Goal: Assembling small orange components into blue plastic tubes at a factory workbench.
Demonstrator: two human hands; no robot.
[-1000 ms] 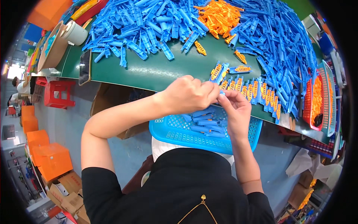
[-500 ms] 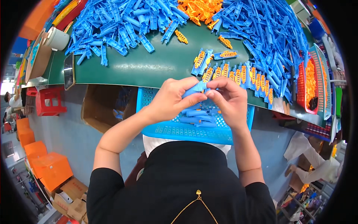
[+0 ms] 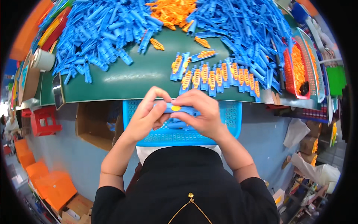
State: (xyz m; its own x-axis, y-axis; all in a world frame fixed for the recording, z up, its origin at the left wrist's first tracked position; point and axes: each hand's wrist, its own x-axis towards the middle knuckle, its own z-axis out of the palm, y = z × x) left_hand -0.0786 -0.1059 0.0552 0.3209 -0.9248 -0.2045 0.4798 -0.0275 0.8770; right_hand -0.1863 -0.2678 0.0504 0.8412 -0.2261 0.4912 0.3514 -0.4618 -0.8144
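A blue plastic piece with a yellow oval end (image 3: pixel 172 108) is held between my two hands, over the basket. My left hand (image 3: pixel 146 116) grips it from the left, fingers curled around it. My right hand (image 3: pixel 203 111) pinches its right side with thumb and fingers, which partly cover it. Below them a light blue basket (image 3: pixel 175 140) holds several blue plastic pieces (image 3: pixel 181 125), mostly hidden by my hands. Beyond, blue half-shells with orange ladder-shaped inserts (image 3: pixel 212 81) stand in a row near the table's edge.
The green table (image 3: pixel 128 80) carries two heaps of blue shells (image 3: pixel 100 33) (image 3: pixel 246 35) and an orange heap of inserts (image 3: pixel 173 11) between. A phone (image 3: pixel 58 91) lies at the left edge. On the right stands a red basket (image 3: pixel 289 72). An open carton (image 3: pixel 95 123) sits below left.
My hands have come lower and nearer to me, and the blue piece has turned so its yellow oval shows. The whole view has shifted, with the table's things now further left.
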